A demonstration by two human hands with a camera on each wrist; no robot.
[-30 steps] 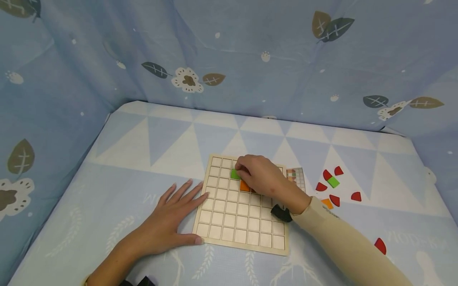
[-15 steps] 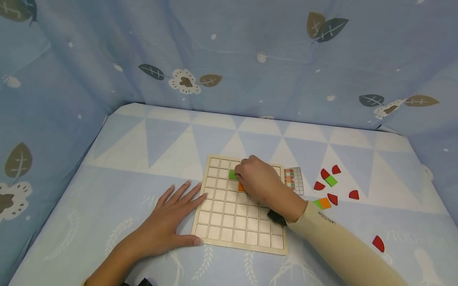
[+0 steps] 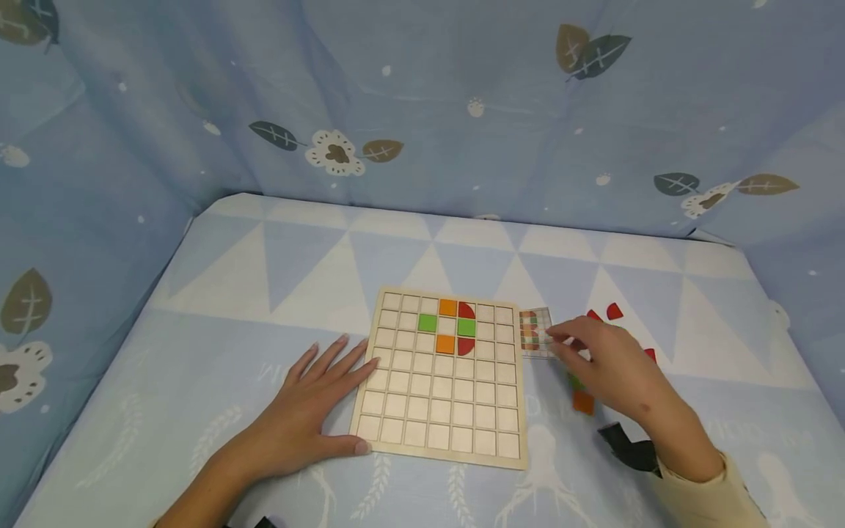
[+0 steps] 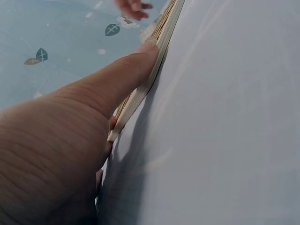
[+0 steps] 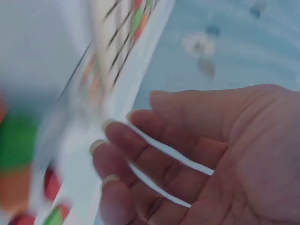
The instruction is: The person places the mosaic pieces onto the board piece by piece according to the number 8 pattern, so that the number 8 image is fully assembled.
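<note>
A wooden grid board lies on the table. My left hand rests spread at its left side, fingertips on the border and thumb at the front left corner; in the left wrist view the thumb lies against the board's edge. Set in the grid's upper part are two orange squares, two green squares and two red quarter-circles. My right hand hovers right of the board, fingers loosely bent around nothing, fingertips near the pattern card.
Loose red quarter-circles lie right of the card, some partly hidden by my right hand. An orange square and a green piece lie below that hand. A blue patterned curtain closes off the back.
My right hand has left the board and moved right, past the card, uncovering the pieces in the grid. The loose orange square now lies nearer the front. My left hand stays put.
</note>
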